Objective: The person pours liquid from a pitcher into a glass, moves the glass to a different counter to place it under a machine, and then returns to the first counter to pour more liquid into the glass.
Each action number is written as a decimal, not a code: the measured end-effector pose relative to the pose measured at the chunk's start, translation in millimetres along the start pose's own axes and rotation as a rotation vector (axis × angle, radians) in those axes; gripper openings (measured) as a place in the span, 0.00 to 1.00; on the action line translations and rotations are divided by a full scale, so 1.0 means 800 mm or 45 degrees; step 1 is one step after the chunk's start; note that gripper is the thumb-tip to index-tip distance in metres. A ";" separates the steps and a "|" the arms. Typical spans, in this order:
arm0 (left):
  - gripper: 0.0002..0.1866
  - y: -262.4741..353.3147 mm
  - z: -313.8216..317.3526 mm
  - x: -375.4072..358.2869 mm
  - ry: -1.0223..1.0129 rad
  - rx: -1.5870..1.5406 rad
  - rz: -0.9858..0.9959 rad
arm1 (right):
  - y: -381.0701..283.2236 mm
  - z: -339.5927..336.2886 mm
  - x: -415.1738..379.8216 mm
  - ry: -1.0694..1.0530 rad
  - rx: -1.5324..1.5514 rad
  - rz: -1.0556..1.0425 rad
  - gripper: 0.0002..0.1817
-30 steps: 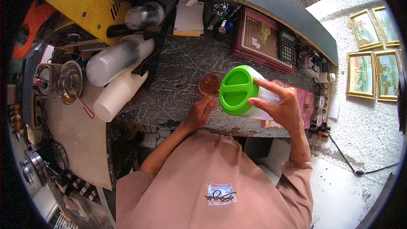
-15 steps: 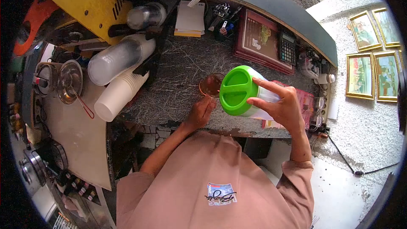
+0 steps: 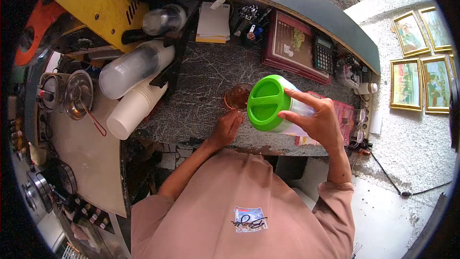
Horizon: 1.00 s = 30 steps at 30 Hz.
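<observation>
Green plastic fronts the jug: its lid (image 3: 264, 102) tips toward our left, while our right hand (image 3: 320, 121) grips the translucent body (image 3: 302, 109), thumb and fingers spread around the side. Our left hand (image 3: 224, 129) is curled closed, its fingertips pinched at the near side of the brown-tinted cup (image 3: 236, 97), seemingly on its handle.

We judge this to be a pouring step, with the jug's lidded end at the cup's right side; the lid hides whether the two touch, and we cannot make out any stream. The position calls for a steady cup and small, careful changes of tilt at the right wrist. Our right forearm reaches up and inward from a bent elbow; our left forearm slants inward, low over the counter's edge.

Outward from the hands, the dark counter (image 3: 203, 74) carries the cup, with the red folders (image 3: 291, 43) and calculator (image 3: 323, 53) beyond.
</observation>
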State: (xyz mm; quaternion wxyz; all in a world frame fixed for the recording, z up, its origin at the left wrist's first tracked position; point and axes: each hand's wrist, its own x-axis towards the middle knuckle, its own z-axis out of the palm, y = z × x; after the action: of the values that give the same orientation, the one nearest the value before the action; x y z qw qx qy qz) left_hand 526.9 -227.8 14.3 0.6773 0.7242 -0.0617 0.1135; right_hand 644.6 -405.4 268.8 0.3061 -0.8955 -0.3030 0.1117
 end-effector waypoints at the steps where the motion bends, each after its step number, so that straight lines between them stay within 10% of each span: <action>1: 0.12 0.000 0.000 0.000 0.003 0.000 -0.003 | 0.000 0.000 0.000 0.006 0.000 0.002 0.28; 30: 0.12 0.002 0.000 -0.003 -0.001 0.005 -0.030 | 0.047 0.020 -0.046 0.224 0.262 0.161 0.31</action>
State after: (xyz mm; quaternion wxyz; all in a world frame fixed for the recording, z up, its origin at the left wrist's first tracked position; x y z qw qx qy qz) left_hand 524.5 -228.2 15.1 0.6772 0.7262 -0.0534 0.1054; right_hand 627.2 -443.7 233.6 0.4141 -0.8830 -0.2049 0.0822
